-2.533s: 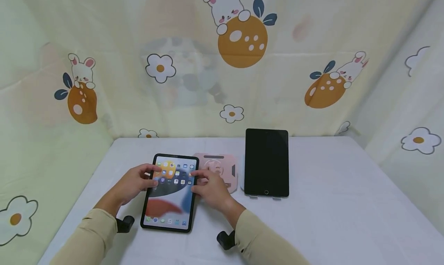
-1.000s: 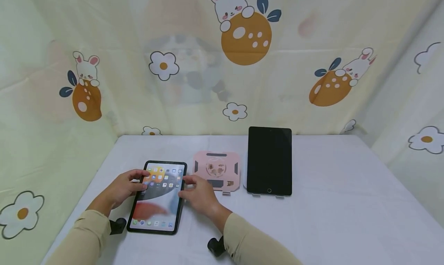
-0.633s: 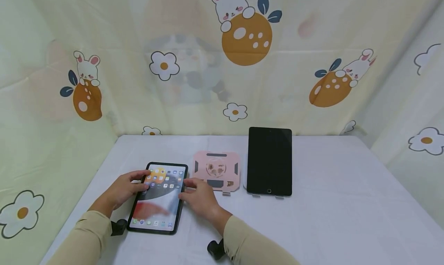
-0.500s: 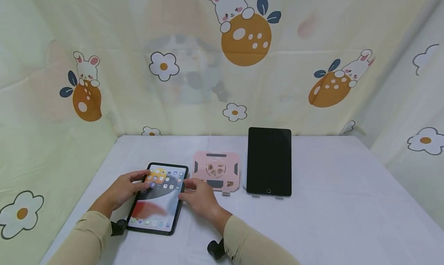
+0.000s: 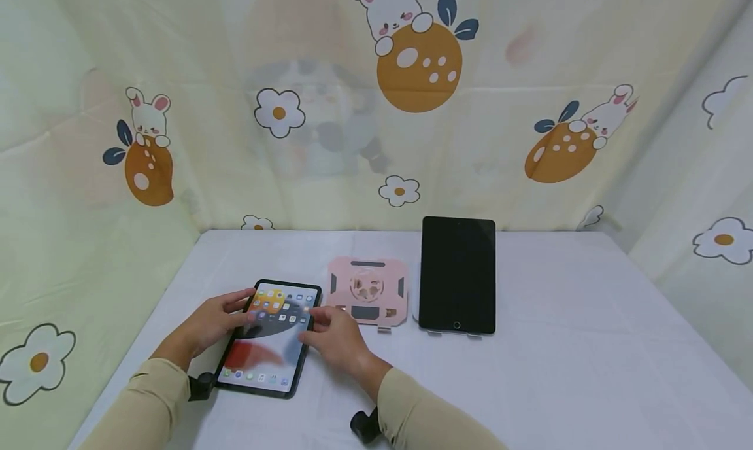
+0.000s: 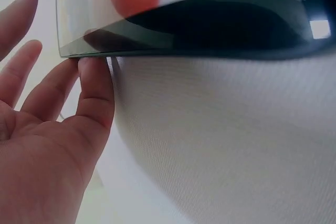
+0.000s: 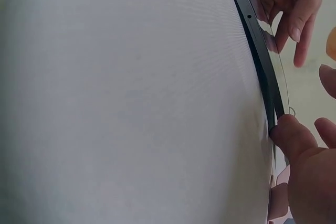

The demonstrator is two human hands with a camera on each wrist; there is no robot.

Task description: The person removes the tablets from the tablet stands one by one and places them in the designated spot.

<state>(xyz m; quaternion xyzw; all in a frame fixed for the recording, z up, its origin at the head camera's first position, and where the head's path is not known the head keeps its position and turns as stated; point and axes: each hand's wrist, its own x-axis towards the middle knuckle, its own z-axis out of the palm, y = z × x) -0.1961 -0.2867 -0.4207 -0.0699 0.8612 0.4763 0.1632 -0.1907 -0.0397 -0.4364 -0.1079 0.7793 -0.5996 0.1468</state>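
A black-framed tablet (image 5: 265,345) with a lit home screen is at the left of the table, its top leaning slightly right. My left hand (image 5: 208,322) grips its left edge, and in the left wrist view the fingertips (image 6: 96,69) meet the rim. From the opposite side, my right hand (image 5: 341,339) holds the right edge near the upper half. The right wrist view shows a fingertip (image 7: 289,127) at the dark edge, with the tablet's side close over the cloth. A pink folding stand (image 5: 366,290) lies just beyond the right hand.
A second tablet (image 5: 457,273), with a dark screen and a round home button, leans on a stand right of the pink one. A white cloth covers the table (image 5: 559,345). Patterned fabric (image 5: 317,155) hangs behind and at both sides.
Both hands have brought the lit tablet left and toward me, away from the pink stand it overlapped. In the last second its top has turned slightly right and dropped a little.
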